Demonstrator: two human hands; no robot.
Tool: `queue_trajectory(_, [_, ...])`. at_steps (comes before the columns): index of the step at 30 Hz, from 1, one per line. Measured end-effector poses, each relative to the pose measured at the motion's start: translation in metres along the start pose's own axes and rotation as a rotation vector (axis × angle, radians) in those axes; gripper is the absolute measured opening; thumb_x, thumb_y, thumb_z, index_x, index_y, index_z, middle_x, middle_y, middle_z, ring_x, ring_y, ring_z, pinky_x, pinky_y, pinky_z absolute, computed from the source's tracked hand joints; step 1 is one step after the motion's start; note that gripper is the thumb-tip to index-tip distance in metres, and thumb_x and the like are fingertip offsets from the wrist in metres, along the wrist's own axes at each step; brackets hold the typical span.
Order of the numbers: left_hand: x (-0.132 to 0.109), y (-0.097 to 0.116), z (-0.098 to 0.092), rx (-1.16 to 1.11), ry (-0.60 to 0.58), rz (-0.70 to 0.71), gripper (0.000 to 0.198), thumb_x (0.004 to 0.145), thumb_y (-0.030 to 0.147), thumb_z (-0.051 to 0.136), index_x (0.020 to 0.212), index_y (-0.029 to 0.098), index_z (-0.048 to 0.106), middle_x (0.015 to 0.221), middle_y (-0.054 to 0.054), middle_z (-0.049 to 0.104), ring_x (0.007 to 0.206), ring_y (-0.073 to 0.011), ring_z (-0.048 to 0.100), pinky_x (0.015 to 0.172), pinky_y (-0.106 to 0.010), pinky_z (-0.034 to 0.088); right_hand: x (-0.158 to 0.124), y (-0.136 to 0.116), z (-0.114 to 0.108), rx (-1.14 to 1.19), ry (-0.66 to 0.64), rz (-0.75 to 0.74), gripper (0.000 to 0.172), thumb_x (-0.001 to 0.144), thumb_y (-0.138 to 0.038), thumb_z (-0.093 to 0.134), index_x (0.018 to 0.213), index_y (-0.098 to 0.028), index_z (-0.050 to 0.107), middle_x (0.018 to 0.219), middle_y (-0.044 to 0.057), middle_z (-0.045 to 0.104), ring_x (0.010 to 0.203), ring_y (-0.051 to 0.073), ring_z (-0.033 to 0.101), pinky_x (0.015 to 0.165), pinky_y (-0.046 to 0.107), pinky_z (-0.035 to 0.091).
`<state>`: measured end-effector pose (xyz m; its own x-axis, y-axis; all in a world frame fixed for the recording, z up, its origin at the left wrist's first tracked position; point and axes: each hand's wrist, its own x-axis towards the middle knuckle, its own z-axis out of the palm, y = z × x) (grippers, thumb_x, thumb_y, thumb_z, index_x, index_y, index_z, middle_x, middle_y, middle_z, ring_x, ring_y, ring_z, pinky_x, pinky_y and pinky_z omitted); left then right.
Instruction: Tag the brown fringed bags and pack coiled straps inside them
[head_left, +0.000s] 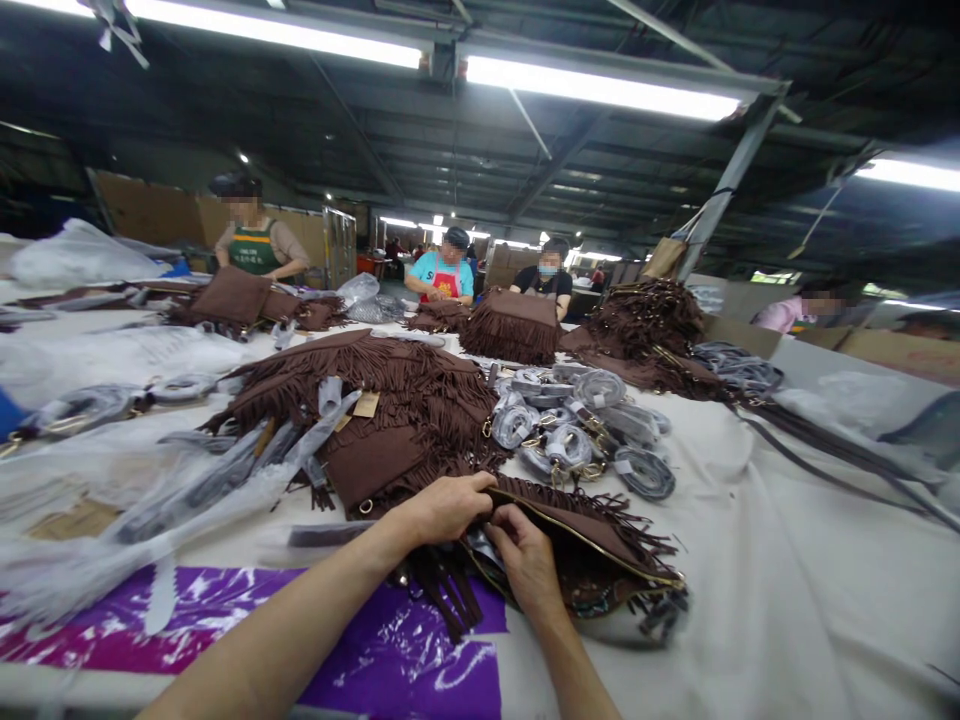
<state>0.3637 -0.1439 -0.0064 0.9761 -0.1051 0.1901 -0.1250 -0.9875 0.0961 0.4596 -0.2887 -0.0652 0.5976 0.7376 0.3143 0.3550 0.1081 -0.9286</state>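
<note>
A brown fringed suede bag (592, 545) lies open in front of me on the white table cloth (787, 600), its gold zipper edge facing right. My left hand (446, 505) grips the bag's upper edge at the opening, fingers curled over it. My right hand (525, 560) is closed on the near edge of the opening, fingers tucked into the bag. Dark fringe strands (446, 590) hang from the bag below my hands.
More brown fringed bags (375, 400) are piled behind, with wrapped straps (570, 420) to the right and plastic sleeves (225, 470) to the left. A purple plastic sheet (375, 650) lies at the near edge. Several other people work at the far side.
</note>
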Motion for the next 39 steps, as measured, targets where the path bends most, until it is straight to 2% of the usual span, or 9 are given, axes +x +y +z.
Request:
queue_trajectory(5, [0.001, 0.0, 0.005, -0.107, 0.026, -0.054, 0.007, 0.084, 0.013, 0.053, 0.086, 0.017, 0.057, 0.119, -0.009, 0.056, 0.095, -0.0214, 0.061, 0.079, -0.031, 0.053, 0.0, 0.001, 0.001, 0.0, 0.021, -0.019, 0.024, 0.081, -0.04, 0.063, 0.07, -0.02, 0.055, 0.062, -0.005, 0.046, 0.058, 0.015, 0.044, 0.054, 0.023, 0.037])
queue_trajectory(11, [-0.005, 0.007, 0.003, -0.667, 0.323, -0.121, 0.01, 0.084, 0.01, 0.05, 0.078, 0.018, 0.051, 0.13, -0.008, 0.049, 0.121, -0.0192, 0.047, 0.105, -0.033, 0.038, 0.002, -0.018, 0.002, -0.064, 0.094, -0.179, 0.023, 0.09, -0.04, 0.057, 0.093, -0.019, 0.067, 0.084, 0.004, 0.065, 0.074, 0.021, 0.059, 0.07, 0.027, 0.047])
queue_trajectory(15, [0.001, 0.019, -0.009, -0.786, 0.457, -0.192, 0.008, 0.083, 0.013, 0.049, 0.076, 0.018, 0.05, 0.129, -0.008, 0.051, 0.121, -0.02, 0.046, 0.105, -0.033, 0.037, 0.004, -0.027, 0.0, -0.043, 0.078, -0.285, 0.022, 0.093, -0.034, 0.053, 0.089, -0.022, 0.07, 0.086, 0.003, 0.068, 0.082, 0.021, 0.061, 0.077, 0.027, 0.046])
queue_trajectory(18, [0.021, 0.014, -0.024, -0.786, 0.305, -0.121, 0.009, 0.085, 0.017, 0.05, 0.078, 0.017, 0.055, 0.122, -0.008, 0.057, 0.114, -0.0192, 0.052, 0.099, -0.03, 0.041, 0.008, -0.02, -0.002, 0.147, 0.096, -0.158, 0.021, 0.087, -0.039, 0.059, 0.086, -0.021, 0.069, 0.079, 0.001, 0.067, 0.076, 0.021, 0.059, 0.072, 0.027, 0.046])
queue_trajectory(23, [0.099, -0.012, -0.04, -0.349, 0.192, 0.01, 0.024, 0.089, 0.009, 0.043, 0.096, 0.018, 0.065, 0.119, -0.006, 0.061, 0.108, -0.0178, 0.055, 0.094, -0.028, 0.043, 0.009, -0.006, -0.004, 0.285, 0.08, 0.017, 0.016, 0.072, -0.034, 0.068, 0.07, -0.02, 0.062, 0.06, -0.004, 0.053, 0.058, 0.016, 0.047, 0.055, 0.023, 0.038])
queue_trajectory(26, [0.155, -0.02, -0.024, 0.087, 0.11, 0.212, 0.032, 0.08, 0.004, 0.056, 0.102, 0.024, 0.066, 0.124, -0.006, 0.059, 0.11, -0.0206, 0.053, 0.093, -0.03, 0.04, 0.006, -0.004, -0.007, 0.257, 0.013, 0.006, 0.014, 0.072, -0.03, 0.065, 0.063, -0.02, 0.06, 0.06, -0.004, 0.05, 0.061, 0.016, 0.045, 0.058, 0.023, 0.037])
queue_trajectory(30, [0.2, -0.02, 0.011, 0.267, 0.066, 0.303, 0.014, 0.087, 0.013, 0.057, 0.094, 0.023, 0.063, 0.095, -0.007, 0.067, 0.093, -0.0217, 0.056, 0.085, -0.032, 0.038, 0.006, 0.003, -0.011, 0.259, -0.038, 0.022, 0.015, 0.07, -0.031, 0.066, 0.062, -0.02, 0.06, 0.059, -0.004, 0.05, 0.062, 0.017, 0.046, 0.061, 0.024, 0.039])
queue_trajectory(34, [0.205, -0.021, 0.023, 0.286, 0.107, 0.268, 0.012, 0.092, 0.015, 0.05, 0.096, 0.019, 0.061, 0.083, -0.008, 0.067, 0.087, -0.0225, 0.055, 0.085, -0.035, 0.035, 0.011, 0.012, -0.01, 0.24, -0.079, -0.002, 0.017, 0.072, -0.033, 0.071, 0.063, -0.021, 0.063, 0.059, -0.004, 0.051, 0.06, 0.017, 0.048, 0.058, 0.024, 0.041])
queue_trajectory(39, [0.159, -0.03, -0.019, 0.194, 0.286, -0.01, 0.048, 0.082, 0.025, 0.066, 0.127, 0.023, 0.051, 0.103, -0.006, 0.068, 0.099, -0.0235, 0.054, 0.09, -0.036, 0.032, 0.013, 0.016, -0.012, 0.241, -0.074, -0.059, 0.026, 0.079, -0.045, 0.07, 0.069, -0.021, 0.069, 0.062, -0.002, 0.057, 0.058, 0.017, 0.05, 0.055, 0.024, 0.042])
